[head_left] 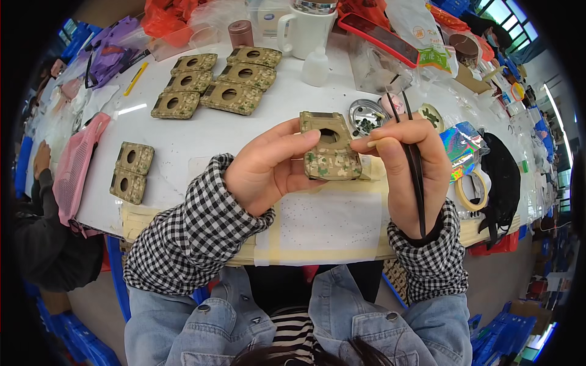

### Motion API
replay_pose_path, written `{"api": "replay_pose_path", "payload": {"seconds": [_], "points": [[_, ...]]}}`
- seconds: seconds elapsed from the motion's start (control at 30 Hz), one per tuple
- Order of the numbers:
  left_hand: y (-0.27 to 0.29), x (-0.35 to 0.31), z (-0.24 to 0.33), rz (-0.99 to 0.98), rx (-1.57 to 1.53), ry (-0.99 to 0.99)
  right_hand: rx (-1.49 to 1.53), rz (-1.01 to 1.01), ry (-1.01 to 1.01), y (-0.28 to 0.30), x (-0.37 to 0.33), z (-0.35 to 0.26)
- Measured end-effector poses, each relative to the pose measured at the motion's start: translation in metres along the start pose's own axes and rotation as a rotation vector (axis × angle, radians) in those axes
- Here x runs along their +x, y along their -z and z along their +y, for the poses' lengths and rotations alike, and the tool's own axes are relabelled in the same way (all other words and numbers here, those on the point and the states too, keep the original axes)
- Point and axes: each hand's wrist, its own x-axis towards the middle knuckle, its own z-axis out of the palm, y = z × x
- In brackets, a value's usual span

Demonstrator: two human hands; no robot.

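My left hand [268, 161] grips a camouflage-patterned model tank hull [332, 163] with a round hole, thumb on its upper face and fingers beneath. The hull is held above the table, tilted toward me. My right hand [418, 152] is closed around black tweezers [416, 177], whose two prongs point away from me and stand apart with nothing between them. Its thumb and forefinger come together at the hull's right edge; whether they pinch something small there I cannot make out. A round clear dish [368, 114] with small dark green pieces lies just beyond my right hand.
Similar camouflage hulls [232, 96] lie in groups at the back left, and more [132, 172] at the left. A white mug [308, 30], a small white bottle [315, 67] and a red-cased phone [378, 39] stand behind. Tape roll [472, 189] at right; another person's hand [41, 157] at far left.
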Motion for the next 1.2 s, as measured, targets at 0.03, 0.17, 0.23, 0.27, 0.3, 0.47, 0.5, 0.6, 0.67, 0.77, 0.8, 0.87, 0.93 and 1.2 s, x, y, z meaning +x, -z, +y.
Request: {"api": "replay_pose_path", "payload": {"seconds": [0.03, 0.17, 0.23, 0.27, 0.3, 0.47, 0.5, 0.6, 0.67, 0.77, 0.8, 0.87, 0.93, 1.2], "points": [[0.0, 0.0, 0.0, 0.001, 0.002, 0.001, -0.001, 0.002, -0.003, 0.0, 0.0, 0.0], [-0.001, 0.0, 0.0, 0.014, 0.0, 0.003, -0.041, -0.01, -0.004, 0.001, 0.0, -0.001], [0.0, -0.001, 0.0, 0.022, 0.004, 0.005, -0.036, -0.011, -0.002, 0.0, 0.0, 0.001], [0.0, -0.002, 0.0, 0.026, 0.005, 0.006, -0.034, -0.012, 0.0, -0.001, 0.0, 0.001], [0.0, -0.001, 0.001, 0.02, 0.004, 0.007, -0.008, -0.013, -0.008, -0.001, 0.0, 0.0], [-0.001, -0.002, 0.002, 0.023, 0.005, 0.004, 0.149, 0.08, -0.11, -0.001, -0.001, -0.005], [-0.001, -0.001, 0.002, 0.026, 0.004, -0.003, 0.134, 0.101, -0.12, 0.003, -0.001, -0.005], [0.003, 0.0, 0.003, 0.031, 0.005, -0.022, 0.12, 0.233, -0.12, 0.017, -0.005, -0.005], [0.004, 0.001, 0.004, 0.027, 0.012, -0.031, -0.205, 0.175, -0.031, 0.032, -0.011, 0.005], [0.004, 0.0, 0.002, 0.054, -0.013, -0.065, -0.541, 0.122, 0.019, 0.029, -0.016, 0.014], [0.004, 0.001, 0.002, 0.039, -0.027, -0.078, -0.591, 0.101, 0.069, 0.027, -0.016, 0.017], [0.005, 0.003, 0.0, 0.034, -0.037, -0.084, -0.655, 0.055, 0.113, 0.025, -0.018, 0.019], [0.008, 0.002, 0.0, 0.021, -0.05, -0.095, -0.665, 0.009, 0.112, 0.023, -0.017, 0.022], [0.01, 0.003, 0.001, 0.028, -0.068, -0.094, -0.692, 0.03, 0.153, 0.025, -0.017, 0.024]]}}
